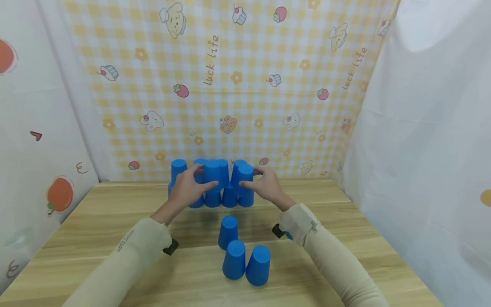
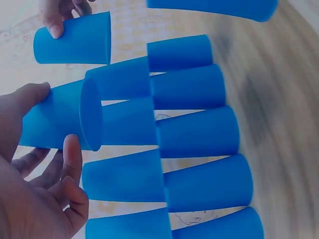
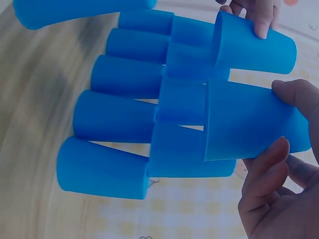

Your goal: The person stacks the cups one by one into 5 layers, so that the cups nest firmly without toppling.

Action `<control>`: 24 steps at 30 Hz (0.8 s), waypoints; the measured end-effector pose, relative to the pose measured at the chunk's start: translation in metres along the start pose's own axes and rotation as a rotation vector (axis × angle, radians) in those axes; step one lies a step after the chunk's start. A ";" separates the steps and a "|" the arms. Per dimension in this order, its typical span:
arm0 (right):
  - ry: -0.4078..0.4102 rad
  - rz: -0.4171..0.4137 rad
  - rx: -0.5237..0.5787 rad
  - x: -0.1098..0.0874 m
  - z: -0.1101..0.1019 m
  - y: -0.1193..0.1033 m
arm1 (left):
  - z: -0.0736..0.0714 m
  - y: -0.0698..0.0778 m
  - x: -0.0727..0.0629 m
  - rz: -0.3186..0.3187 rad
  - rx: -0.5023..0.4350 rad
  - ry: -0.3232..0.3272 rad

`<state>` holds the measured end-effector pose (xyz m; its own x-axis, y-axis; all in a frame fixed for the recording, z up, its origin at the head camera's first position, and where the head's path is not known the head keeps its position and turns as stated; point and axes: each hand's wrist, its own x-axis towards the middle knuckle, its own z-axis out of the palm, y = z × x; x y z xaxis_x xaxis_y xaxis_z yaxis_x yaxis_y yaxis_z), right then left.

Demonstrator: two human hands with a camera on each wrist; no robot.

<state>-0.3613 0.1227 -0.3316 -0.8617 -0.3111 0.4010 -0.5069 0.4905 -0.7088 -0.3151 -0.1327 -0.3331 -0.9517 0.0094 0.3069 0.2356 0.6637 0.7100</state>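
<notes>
My left hand [image 1: 186,187] grips a blue cup [image 1: 212,174] by its sides, thumb on the near side and fingers around the other. A second blue cup [image 1: 245,173] is held the same way by my right hand [image 1: 270,185]. Both cups are upside down, mouths facing the table, raised in front of the upper row. Behind them stands a two-tier wall of upturned blue cups, with a lower row [image 1: 229,198] and an upper row [image 1: 179,168] resting on it. In the right wrist view, the right-hand cup [image 3: 249,122] overlaps an upper-row cup [image 3: 177,149].
Nearer on the wooden table [image 1: 192,277] stand three upturned blue cups, a rear one [image 1: 228,232] and two front ones [image 1: 234,261] [image 1: 258,266]. Another blue piece [image 1: 289,235] peeks out beside the right sleeve. A patterned cloth [image 1: 238,106] hangs behind the wall.
</notes>
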 end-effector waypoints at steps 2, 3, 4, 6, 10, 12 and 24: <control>0.008 0.021 0.005 0.001 -0.002 -0.003 | -0.002 0.003 0.002 0.016 -0.028 0.004; 0.012 0.033 0.012 0.002 -0.003 -0.005 | -0.003 0.004 0.002 0.023 -0.042 0.007; 0.017 0.048 0.022 0.002 -0.003 -0.007 | -0.004 0.006 0.003 0.028 -0.055 0.010; 0.024 0.075 0.035 0.004 -0.004 -0.010 | -0.006 0.007 0.006 0.031 -0.075 0.017; 0.028 0.115 0.035 0.009 -0.003 -0.014 | -0.012 0.012 0.012 0.008 -0.095 0.030; 0.027 0.118 0.034 0.012 -0.003 -0.014 | -0.015 0.015 0.015 -0.003 -0.096 0.039; 0.040 0.103 0.128 0.039 -0.004 -0.022 | -0.029 0.021 0.038 -0.006 -0.051 0.093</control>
<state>-0.3838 0.1033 -0.2983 -0.9104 -0.2308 0.3434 -0.4110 0.4094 -0.8145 -0.3402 -0.1399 -0.2885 -0.9312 -0.0655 0.3587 0.2422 0.6243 0.7427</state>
